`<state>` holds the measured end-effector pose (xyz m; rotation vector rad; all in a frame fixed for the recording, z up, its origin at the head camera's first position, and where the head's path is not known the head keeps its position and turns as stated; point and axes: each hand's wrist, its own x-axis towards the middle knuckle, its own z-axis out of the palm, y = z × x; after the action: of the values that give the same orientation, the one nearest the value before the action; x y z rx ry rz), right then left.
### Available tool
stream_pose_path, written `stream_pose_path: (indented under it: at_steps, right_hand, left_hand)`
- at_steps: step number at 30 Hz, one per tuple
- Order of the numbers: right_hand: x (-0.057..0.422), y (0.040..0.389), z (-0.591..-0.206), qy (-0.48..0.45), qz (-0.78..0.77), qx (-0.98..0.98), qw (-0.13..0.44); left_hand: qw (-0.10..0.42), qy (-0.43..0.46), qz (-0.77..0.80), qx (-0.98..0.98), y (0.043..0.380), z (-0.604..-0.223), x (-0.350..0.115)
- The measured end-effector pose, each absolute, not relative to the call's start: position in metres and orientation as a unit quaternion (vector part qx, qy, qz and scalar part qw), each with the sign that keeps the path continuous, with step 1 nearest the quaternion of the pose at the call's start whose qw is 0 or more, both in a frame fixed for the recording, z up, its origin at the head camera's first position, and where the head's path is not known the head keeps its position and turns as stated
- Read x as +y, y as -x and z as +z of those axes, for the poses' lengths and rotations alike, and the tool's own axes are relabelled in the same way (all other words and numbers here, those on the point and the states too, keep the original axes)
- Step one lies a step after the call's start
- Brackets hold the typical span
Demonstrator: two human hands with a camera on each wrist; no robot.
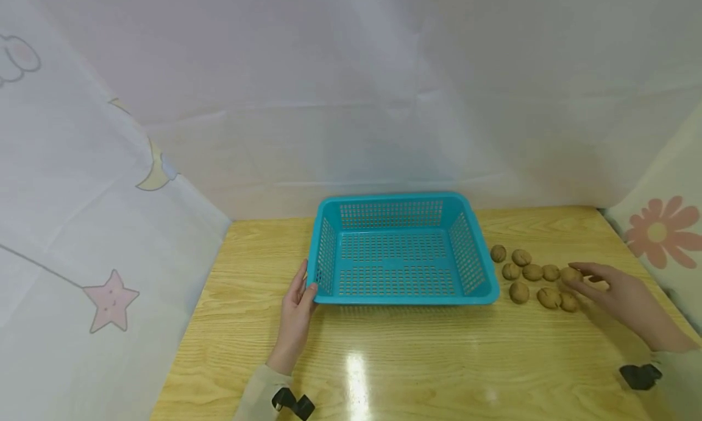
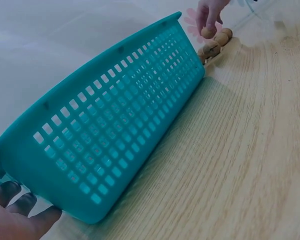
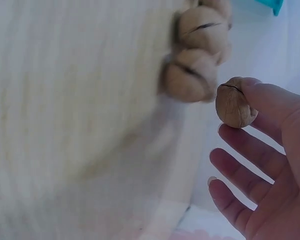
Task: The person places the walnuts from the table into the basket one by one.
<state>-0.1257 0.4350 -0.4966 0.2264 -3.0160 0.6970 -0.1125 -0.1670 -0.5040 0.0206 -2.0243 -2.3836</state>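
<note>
A blue plastic basket (image 1: pixel 395 300) with slotted walls and nothing inside stands on the wooden table. At its front left corner my left hand (image 1: pixel 297 308) grips the rim, thumb on top and fingers at the outer side. To the right of the basket lie several walnuts (image 1: pixel 518 292) in a loose group, some with dark cracks in the shell. My right hand (image 1: pixel 616 293) is at the right end of that group. Between its thumb and a finger it pinches one walnut (image 3: pixel 236 103), raised off the table, while the other fingers are spread.
The wooden table (image 1: pixel 417 360) reaches toward me in front of the basket. A pale cloth (image 1: pixel 351 122) hangs behind it, with more cloth at both sides, printed with a star (image 1: pixel 112 302) on the left and a flower (image 1: pixel 660 232) on the right.
</note>
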Motion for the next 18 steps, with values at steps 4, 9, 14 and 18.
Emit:
stream_pose_path:
  at_steps: [4,9,14,18]
  right_hand:
    - [0.423,0.126,-0.484,-0.094,0.223,-0.969,0.040]
    - [0.404,0.129,-0.461,-0.116,0.225,-0.966,0.054]
    - [0.384,0.134,-0.438,-0.130,0.224,-0.964,0.057]
    - [0.366,0.142,-0.419,-0.147,0.218,-0.963,0.058]
  left_hand:
    - [0.007,-0.005,-0.761,-0.648,0.112,-0.502,-0.167]
    - [0.009,-0.004,-0.761,-0.649,0.112,-0.501,-0.166]
    - [0.010,0.000,-0.761,-0.648,0.112,-0.501,-0.166]
    - [0.010,0.002,-0.759,-0.651,0.111,-0.502,-0.166]
